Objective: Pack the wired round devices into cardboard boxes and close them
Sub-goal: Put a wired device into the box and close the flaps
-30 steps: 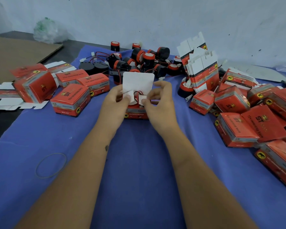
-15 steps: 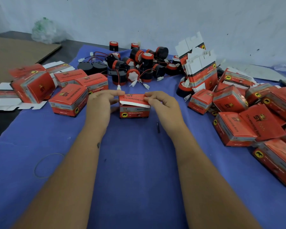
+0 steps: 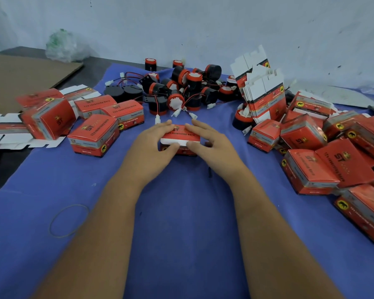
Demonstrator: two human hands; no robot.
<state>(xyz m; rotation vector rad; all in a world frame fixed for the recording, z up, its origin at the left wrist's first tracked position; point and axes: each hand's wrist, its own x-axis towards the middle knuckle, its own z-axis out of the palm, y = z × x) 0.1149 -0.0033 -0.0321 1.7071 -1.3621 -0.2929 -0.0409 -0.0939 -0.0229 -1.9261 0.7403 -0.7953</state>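
A small red cardboard box (image 3: 180, 134) with printed lettering sits on the blue cloth (image 3: 181, 212) that covers the counter, just in front of the person. Its top flap is folded down, with a white edge of the flap showing along the near side. The left hand (image 3: 151, 145) grasps the box's left end, fingers laid over the lid and thumb pressed at the front. The right hand (image 3: 212, 145) grasps the right end the same way.

Just behind the box lies a heap of black and red round devices (image 3: 181, 87) with red and black wires and white plugs. To the right of the heap leans a stack of flat unfolded box blanks (image 3: 261, 96). Closed red boxes (image 3: 311, 169) are piled at the right, and more closed red boxes (image 3: 93, 134) stand at the left. A thin rubber band (image 3: 69, 220) lies on the cloth near the left forearm.
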